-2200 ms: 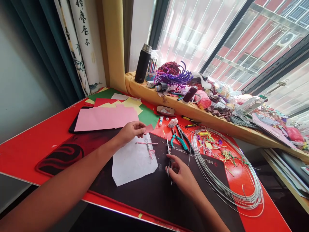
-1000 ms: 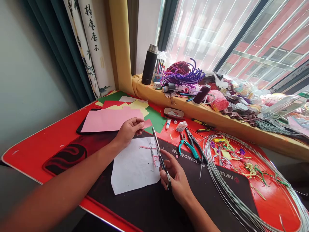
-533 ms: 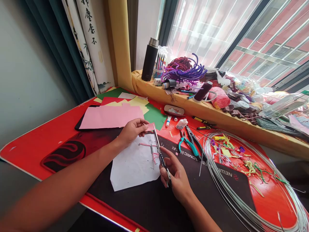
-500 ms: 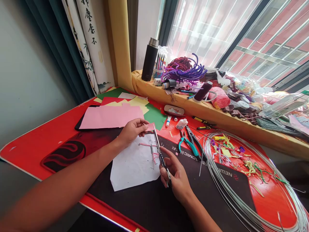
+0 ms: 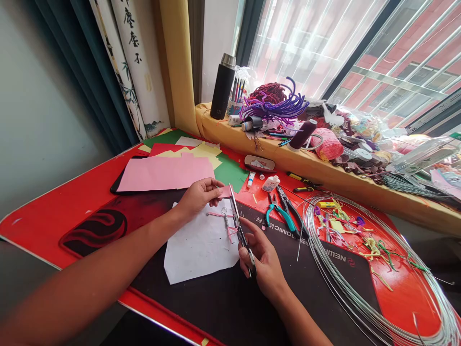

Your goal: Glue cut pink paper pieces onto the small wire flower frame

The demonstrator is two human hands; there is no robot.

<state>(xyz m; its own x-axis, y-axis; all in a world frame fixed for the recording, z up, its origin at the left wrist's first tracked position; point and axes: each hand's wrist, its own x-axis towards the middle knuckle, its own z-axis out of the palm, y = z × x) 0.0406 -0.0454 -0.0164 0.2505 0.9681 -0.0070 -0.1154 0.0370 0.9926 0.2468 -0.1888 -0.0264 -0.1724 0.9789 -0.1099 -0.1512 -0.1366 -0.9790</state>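
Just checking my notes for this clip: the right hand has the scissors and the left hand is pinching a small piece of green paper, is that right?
Not quite: the small piece of paper in the left hand is pink, not green, as the head view shows. The rest stands: the right hand has the scissors.

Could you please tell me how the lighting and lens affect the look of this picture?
In the head view, daylight through the window washes out the panes, the wide lens bows the edge of the red tabletop, and the near left forearm falls dark and soft, while the scissors stay fairly sharp.
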